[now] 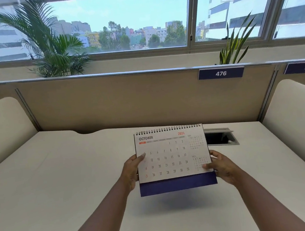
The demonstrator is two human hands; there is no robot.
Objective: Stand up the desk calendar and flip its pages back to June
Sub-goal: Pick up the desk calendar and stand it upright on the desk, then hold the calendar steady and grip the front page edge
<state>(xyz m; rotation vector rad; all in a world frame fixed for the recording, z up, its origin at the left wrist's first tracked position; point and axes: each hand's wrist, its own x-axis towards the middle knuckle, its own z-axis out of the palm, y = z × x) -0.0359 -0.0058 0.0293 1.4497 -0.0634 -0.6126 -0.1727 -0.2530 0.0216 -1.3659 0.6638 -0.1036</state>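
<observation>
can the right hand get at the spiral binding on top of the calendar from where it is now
Probably yes, once it lets go. The right hand grips the desk calendar at its lower right edge, and nothing stands between it and the spiral binding. The left hand could hold the calendar meanwhile.

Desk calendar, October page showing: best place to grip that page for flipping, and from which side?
Judging by the pose, pinch the October page at its free bottom edge just above the blue base, coming from the right. The spiral binding hinges the top, and the right hand already has its thumb on that corner.
</observation>
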